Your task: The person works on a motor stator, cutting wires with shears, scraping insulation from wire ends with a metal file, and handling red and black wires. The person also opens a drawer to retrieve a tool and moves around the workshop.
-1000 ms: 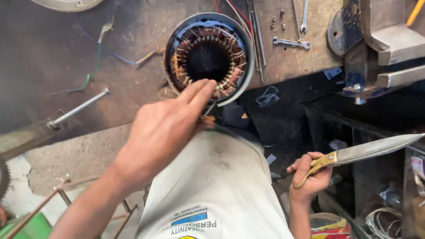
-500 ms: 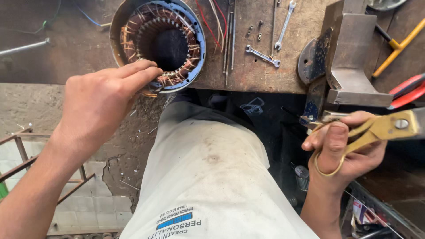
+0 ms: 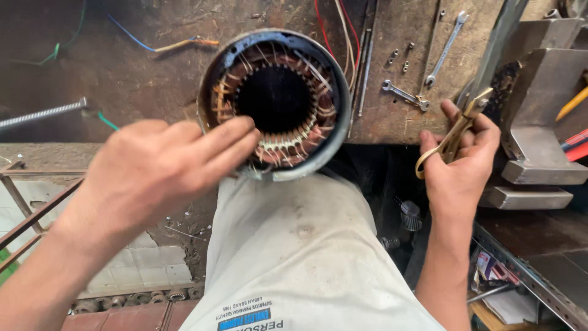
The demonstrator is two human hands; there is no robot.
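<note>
A round motor stator (image 3: 277, 101) with copper windings inside a dark metal shell lies at the near edge of a stained wooden workbench (image 3: 141, 67). My left hand (image 3: 162, 168) rests its fingertips on the stator's lower left rim and windings. My right hand (image 3: 458, 165) holds large scissors (image 3: 456, 132) with brass-coloured handles to the right of the stator, fingers through the loop, blades pointing up and away. My lap in light trousers (image 3: 300, 257) is below the bench.
Two spanners (image 3: 405, 95) and small bolts lie on the bench right of the stator. A heavy metal vise (image 3: 542, 116) stands at far right. Red, white and blue wires (image 3: 334, 24) run behind the stator. A threaded rod (image 3: 43, 113) sticks out at left.
My right hand has raised the scissors from low at the right up to bench level beside the stator. My left hand stays on the stator's rim while the view shifts.
</note>
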